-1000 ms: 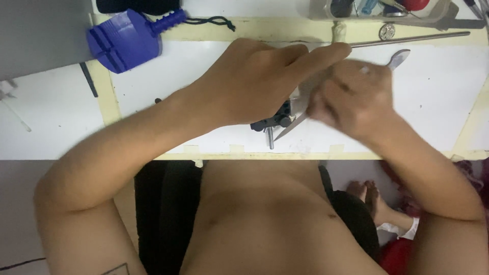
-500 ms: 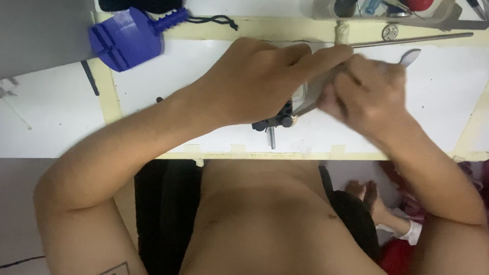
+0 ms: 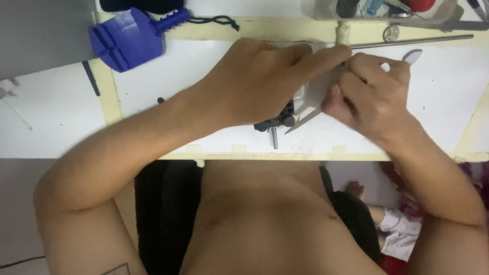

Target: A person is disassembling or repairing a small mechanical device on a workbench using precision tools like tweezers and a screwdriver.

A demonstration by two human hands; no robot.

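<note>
Black small vise-like holder (image 3: 277, 121) on white bench (image 3: 61, 117), mid-front, under left hand (image 3: 260, 86), which grips it. Right hand (image 3: 369, 97) clenched on metal tweezers (image 3: 305, 118), tip touching holder. Blue plastic tool (image 3: 127, 38) far left.

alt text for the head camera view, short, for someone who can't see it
Seen from above, a person's left hand and right hand meet over a small black clamp-like tool on a white work mat, the right hand gripping a thin pointed metal tool. A blue plastic tool lies at the mat's far left corner.
</note>
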